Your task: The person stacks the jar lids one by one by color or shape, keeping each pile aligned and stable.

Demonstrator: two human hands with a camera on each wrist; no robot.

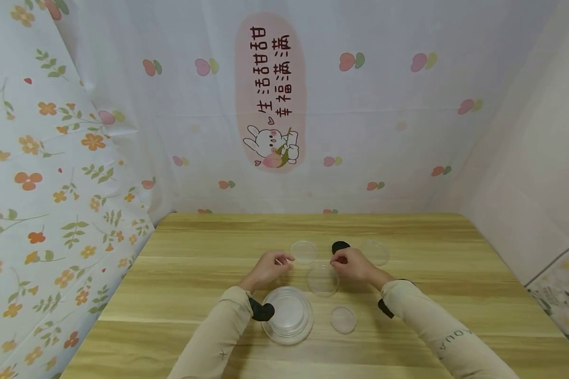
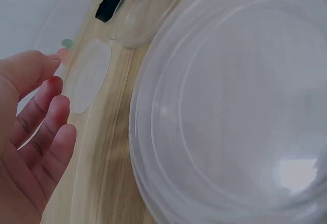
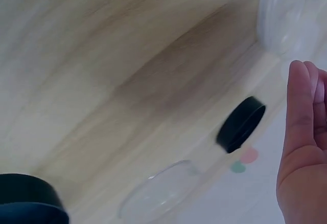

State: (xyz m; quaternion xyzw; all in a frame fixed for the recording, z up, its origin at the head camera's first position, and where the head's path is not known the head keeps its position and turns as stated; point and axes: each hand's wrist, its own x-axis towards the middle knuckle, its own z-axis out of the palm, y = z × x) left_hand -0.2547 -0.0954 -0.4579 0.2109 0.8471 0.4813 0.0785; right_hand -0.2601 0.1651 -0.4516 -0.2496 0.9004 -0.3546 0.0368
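My left hand [image 1: 268, 267] hovers behind a stack of clear round dishes [image 1: 286, 337], its fingers loosely bent around nothing. In the left wrist view the stack fills the right side, apart from the left hand [image 2: 38, 127]. My right hand [image 1: 353, 265] is at the right rim of a single clear dish [image 1: 323, 281]; whether it touches the rim I cannot tell. The right wrist view shows its fingers [image 3: 300, 101] nearly straight, just below that dish [image 3: 291, 19]. A round black lid [image 1: 340, 246] lies partly hidden behind the right hand.
Two thin clear discs lie farther back, one at left [image 1: 304, 252] and one at right [image 1: 375, 252]. A smaller clear disc [image 1: 343, 320] sits right of the stack. The wooden table [image 1: 194, 273] meets a printed cloth [image 1: 384, 105] behind.
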